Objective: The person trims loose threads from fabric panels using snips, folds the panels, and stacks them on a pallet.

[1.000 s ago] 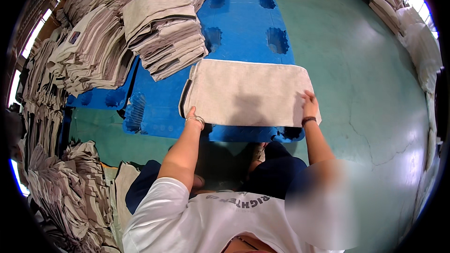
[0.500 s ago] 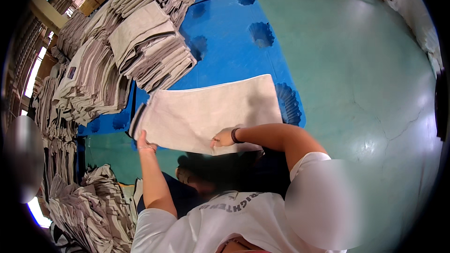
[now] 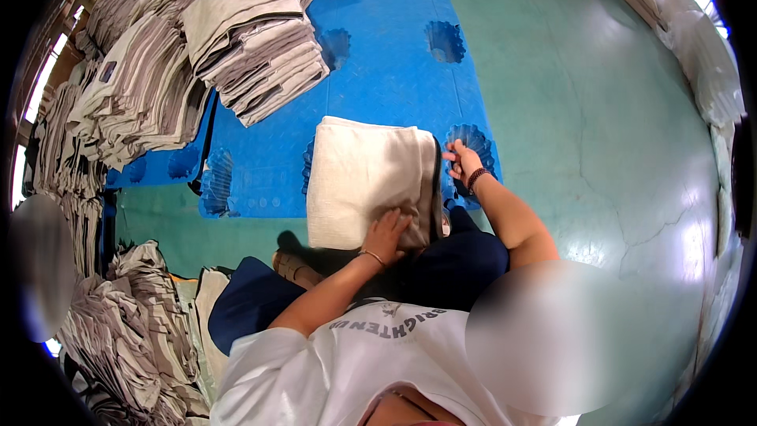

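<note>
A folded off-white cloth (image 3: 364, 177) lies on the near edge of a blue plastic pallet (image 3: 394, 79). My left hand (image 3: 386, 230) rests flat on the cloth's near right corner, fingers spread. At the cloth's right edge, my right hand (image 3: 464, 161) touches the fold, fingers slightly curled. Neither hand grips the cloth firmly that I can see.
Tall stacks of folded grey and beige cloths (image 3: 252, 39) sit on the pallet's far left. More piles (image 3: 134, 347) crowd the floor at my left. Green concrete floor (image 3: 615, 126) spreads to the right, with pale bundles (image 3: 710, 55) along its far edge.
The wide cloth has been folded over into a narrower, thicker rectangle. My hands moved from its spread ends to its right side and near corner.
</note>
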The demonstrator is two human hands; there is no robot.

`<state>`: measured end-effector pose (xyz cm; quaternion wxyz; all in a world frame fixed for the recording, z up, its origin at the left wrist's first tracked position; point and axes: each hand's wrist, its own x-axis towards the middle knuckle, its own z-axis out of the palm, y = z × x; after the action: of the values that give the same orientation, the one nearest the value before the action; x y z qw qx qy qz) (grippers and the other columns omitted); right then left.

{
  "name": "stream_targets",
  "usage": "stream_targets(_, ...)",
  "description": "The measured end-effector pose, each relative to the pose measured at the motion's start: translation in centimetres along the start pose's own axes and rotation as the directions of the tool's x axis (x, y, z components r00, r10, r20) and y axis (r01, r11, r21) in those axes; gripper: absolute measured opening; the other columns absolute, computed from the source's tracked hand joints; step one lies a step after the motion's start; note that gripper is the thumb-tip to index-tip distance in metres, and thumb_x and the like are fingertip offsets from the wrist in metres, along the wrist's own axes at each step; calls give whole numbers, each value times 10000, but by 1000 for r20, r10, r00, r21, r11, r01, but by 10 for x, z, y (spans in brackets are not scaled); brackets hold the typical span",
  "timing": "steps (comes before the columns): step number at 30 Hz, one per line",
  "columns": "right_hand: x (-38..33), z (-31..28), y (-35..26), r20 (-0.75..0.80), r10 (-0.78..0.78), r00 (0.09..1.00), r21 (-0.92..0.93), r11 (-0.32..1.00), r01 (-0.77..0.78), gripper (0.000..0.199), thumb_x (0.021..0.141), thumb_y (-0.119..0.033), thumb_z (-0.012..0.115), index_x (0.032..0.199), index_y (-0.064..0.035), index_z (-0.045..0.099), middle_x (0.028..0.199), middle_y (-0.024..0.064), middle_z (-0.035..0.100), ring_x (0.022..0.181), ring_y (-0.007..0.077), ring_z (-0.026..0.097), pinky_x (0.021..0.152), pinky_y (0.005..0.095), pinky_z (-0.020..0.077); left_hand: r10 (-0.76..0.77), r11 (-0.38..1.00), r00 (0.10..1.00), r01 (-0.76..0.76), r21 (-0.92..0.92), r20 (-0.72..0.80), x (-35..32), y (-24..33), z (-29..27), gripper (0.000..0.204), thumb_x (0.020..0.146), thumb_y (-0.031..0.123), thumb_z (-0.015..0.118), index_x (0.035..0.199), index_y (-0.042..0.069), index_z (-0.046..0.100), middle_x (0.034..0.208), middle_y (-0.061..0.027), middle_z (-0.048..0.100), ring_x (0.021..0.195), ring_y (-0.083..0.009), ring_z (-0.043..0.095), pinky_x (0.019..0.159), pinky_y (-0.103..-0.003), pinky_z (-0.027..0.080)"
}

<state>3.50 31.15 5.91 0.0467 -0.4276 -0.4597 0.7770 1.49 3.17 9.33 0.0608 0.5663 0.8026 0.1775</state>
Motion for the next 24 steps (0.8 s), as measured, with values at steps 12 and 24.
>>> stream_targets(12,32,39,-21,31,-447,894,-896,384,223,647,655,-450,605,1120,-21,468,1161,162,451,1034,291,467,867,343,376,-610,-637,96,531,-559,786,-78,-35,65,468,737,397,597,1081,112,458,1018,-51,510,904,-205,497,729,-350,399)
stream_targets(24,53,59,-23,271,8,963,-961,66,270,610,583,-491,631,986,-40,551,963,152,570,881,253,552,760,338,431,-938,-307,194,-85,-948,287,-43,-85,-5,589,711,168,656,1203,56,354,1142,-104,463,1032,-264,448,843,-416,385)
